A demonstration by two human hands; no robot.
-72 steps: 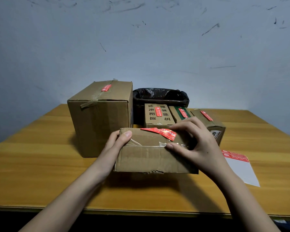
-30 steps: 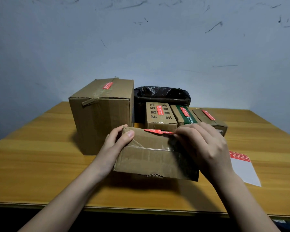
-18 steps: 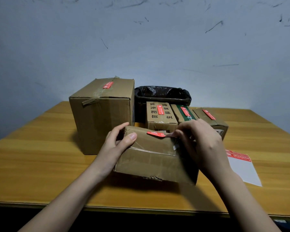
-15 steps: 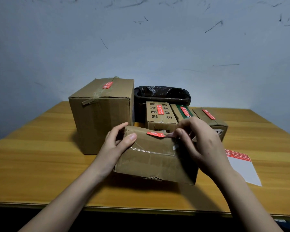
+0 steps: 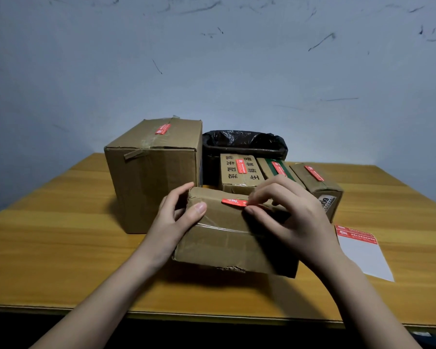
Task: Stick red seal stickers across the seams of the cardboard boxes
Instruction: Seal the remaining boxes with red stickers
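Note:
A flat cardboard box (image 5: pixel 227 238) lies on the wooden table (image 5: pixel 61 248) in front of me, its near side tilted up a little. My left hand (image 5: pixel 179 220) grips its left end, thumb on the top. A red seal sticker (image 5: pixel 233 202) lies on the box's top edge. My right hand (image 5: pixel 287 215) pinches the sticker's right end between thumb and forefinger. Behind stand a tall box (image 5: pixel 151 177) and three small boxes (image 5: pixel 239 172) (image 5: pixel 275 170) (image 5: pixel 317 182), each with a red sticker on top.
A black-lined bin (image 5: pixel 244 142) stands at the back against the wall. A white backing sheet (image 5: pixel 363 253) with a red sticker strip at its top lies on the table right of my right hand.
The box has tipped up and turned a little. My right hand went from pressing flat on the sticker to pinching its right end; the left hand kept its grip.

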